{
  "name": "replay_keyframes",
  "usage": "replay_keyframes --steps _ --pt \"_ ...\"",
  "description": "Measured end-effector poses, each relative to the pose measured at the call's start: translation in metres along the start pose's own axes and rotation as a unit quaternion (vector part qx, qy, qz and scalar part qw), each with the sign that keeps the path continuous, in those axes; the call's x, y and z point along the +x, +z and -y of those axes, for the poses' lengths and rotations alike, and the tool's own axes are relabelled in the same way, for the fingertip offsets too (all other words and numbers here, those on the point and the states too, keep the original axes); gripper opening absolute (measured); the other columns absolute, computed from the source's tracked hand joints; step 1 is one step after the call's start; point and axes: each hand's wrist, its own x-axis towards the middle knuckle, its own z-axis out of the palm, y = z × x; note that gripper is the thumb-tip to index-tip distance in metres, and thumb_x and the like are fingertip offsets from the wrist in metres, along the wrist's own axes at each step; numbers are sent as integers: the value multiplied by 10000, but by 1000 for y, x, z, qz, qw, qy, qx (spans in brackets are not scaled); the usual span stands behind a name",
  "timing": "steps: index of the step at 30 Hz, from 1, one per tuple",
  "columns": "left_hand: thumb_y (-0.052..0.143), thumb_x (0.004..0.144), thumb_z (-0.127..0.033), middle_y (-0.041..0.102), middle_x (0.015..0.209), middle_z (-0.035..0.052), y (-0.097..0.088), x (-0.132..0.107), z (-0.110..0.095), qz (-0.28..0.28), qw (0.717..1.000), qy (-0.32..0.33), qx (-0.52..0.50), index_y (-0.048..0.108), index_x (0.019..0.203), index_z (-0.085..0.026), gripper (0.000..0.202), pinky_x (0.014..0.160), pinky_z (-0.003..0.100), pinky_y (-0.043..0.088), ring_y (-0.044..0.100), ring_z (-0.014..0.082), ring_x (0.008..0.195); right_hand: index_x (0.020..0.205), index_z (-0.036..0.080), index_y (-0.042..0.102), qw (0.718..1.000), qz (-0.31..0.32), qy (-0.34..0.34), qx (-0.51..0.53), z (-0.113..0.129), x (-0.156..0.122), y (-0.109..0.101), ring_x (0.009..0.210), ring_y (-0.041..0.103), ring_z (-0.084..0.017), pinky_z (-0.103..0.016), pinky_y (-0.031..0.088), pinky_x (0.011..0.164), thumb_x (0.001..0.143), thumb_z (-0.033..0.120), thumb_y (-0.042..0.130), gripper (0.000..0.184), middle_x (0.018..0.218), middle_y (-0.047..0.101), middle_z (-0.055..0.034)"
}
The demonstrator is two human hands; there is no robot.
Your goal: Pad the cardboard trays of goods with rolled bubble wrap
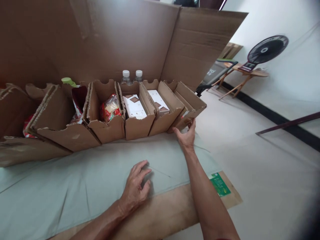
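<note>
Spans the lower front of the end cardboard box (192, 103), at the right of the row (107, 131), with the right hand (187, 137); cannot tell whether clamped. Carries nothing in the left hand (136, 186), with fingers loosely curled over the cloth (82, 180); has the 2 hands apart. Looks like adjusting the box's place; probably calls next for a light push. Offers open cloth in front, little before the edge at right.

This is a plain room with a white wall (303, 55), a pale floor (262, 176) and 1 fan (271, 48) on a wooden table (260, 72).
</note>
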Motion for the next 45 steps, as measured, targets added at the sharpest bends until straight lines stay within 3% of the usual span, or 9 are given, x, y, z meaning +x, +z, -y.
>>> replay_keyframes --steps 6,11,18,26,29,32,35,38,45 --pt "546 828 -87 620 1426 182 1 1 -1 -5 1000 1 -5 672 1191 -200 400 1048 566 537 591 324 1321 1246 179 646 999 -47 -9 6 42 -20 -36 1037 689 -256 -491 532 1016 863 418 632 452 1125 725 -109" --pt "564 827 -92 622 1433 162 0 0 0 10 1000 -23 -15 692 1185 -223 402 1070 576 522 589 327 1324 1401 248 595 989 122 -84 22 122 0 -35 703 651 -168 -324 559 755 892 315 612 514 860 738 -6" --pt "587 817 -112 613 1440 159 -3 1 4 11 997 -38 -59 694 1214 -217 424 1026 536 570 602 320 1320 898 231 712 975 183 -112 -56 150 10 -37 714 672 -204 -303 481 707 839 234 588 137 771 741 -24" --pt "574 824 -156 553 1500 177 -12 3 -6 -59 989 -103 -89 557 1403 -181 580 1000 489 589 547 339 1383 900 281 738 981 158 -101 -40 118 -85 -193 808 698 -260 -377 546 751 751 290 660 169 858 756 -26" --pt "581 827 -178 500 1555 180 -17 8 -21 -67 987 -108 -100 468 1495 -190 677 1074 537 536 498 355 1428 832 298 743 988 151 14 -2 93 -120 -254 666 670 -256 -366 519 579 711 410 746 165 775 728 -31" --pt "608 824 -200 400 1645 166 -17 22 -43 -42 984 -114 -129 340 1588 -215 810 1172 583 435 395 371 1511 1231 350 700 984 25 155 83 69 -155 -282 942 720 -343 -468 588 742 657 494 827 606 1051 767 -83" --pt "640 799 -211 351 1679 163 -10 40 -62 10 976 -125 -177 270 1626 -210 906 1197 590 408 348 382 1540 1465 341 534 962 -27 219 160 58 -184 -277 1121 684 -384 -586 563 919 646 578 835 904 1229 728 -130" --pt "658 754 -188 438 1631 154 1 45 -70 41 972 -108 -206 321 1611 -201 921 1242 577 360 397 376 1514 1294 266 658 963 56 222 141 68 -196 -255 1173 670 -396 -579 540 1005 721 601 800 680 1204 734 -140" --pt "611 821 -208 425 1631 150 -13 -3 -54 -87 973 -136 -167 312 1599 -207 834 1225 553 393 428 345 1492 1288 220 661 965 185 100 154 99 -144 -172 1299 604 -331 -527 403 1181 809 510 771 571 1256 730 -113"
